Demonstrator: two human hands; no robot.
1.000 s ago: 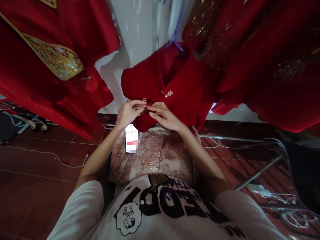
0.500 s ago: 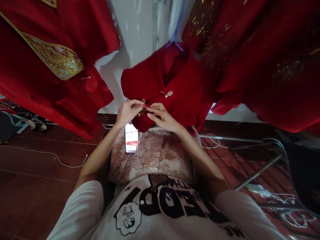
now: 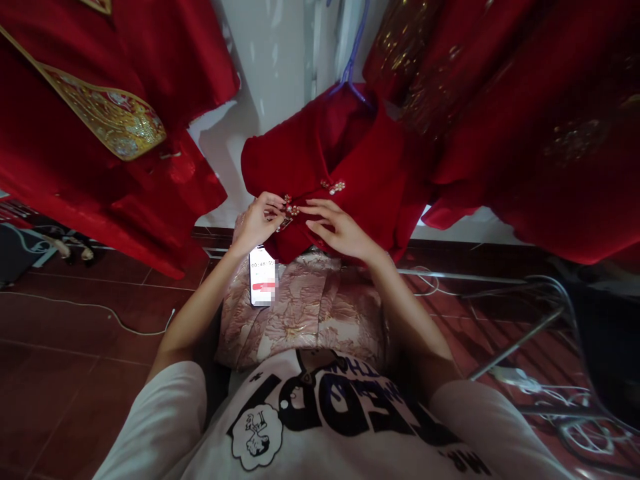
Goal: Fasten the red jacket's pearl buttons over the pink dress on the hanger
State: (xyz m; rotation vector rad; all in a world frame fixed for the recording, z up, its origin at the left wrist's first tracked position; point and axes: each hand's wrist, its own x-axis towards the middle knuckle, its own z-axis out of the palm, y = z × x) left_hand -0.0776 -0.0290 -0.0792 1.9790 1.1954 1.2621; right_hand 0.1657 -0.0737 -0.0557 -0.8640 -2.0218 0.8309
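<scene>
Person's two hands at a red garment [image 3: 390,157], viewed from above. The garment hangs on a purple hanger [image 3: 348,75], its lower part reaching the far edge of a pink patterned cloth [image 3: 295,327] in front of the person. A beaded ornament [image 3: 293,211] lies between the hands; a beaded clasp [image 3: 338,188] sits higher on the garment, near the neckline. The left hand [image 3: 259,221] brings thumb and fingertips to the ornament's left side in a narrow grip; at this scale, whether they pinch it cannot be made out. The right hand [image 3: 341,231] has a wide, loose grip, fingers extended and thumb apart, with one fingertip at or just beside the ornament's right side. A phone [image 3: 263,275] with a lit screen lies near the cloth's far left corner. Other red garments [image 3: 105,153] hang on both sides, above a tiled floor [image 3: 55,393].
</scene>
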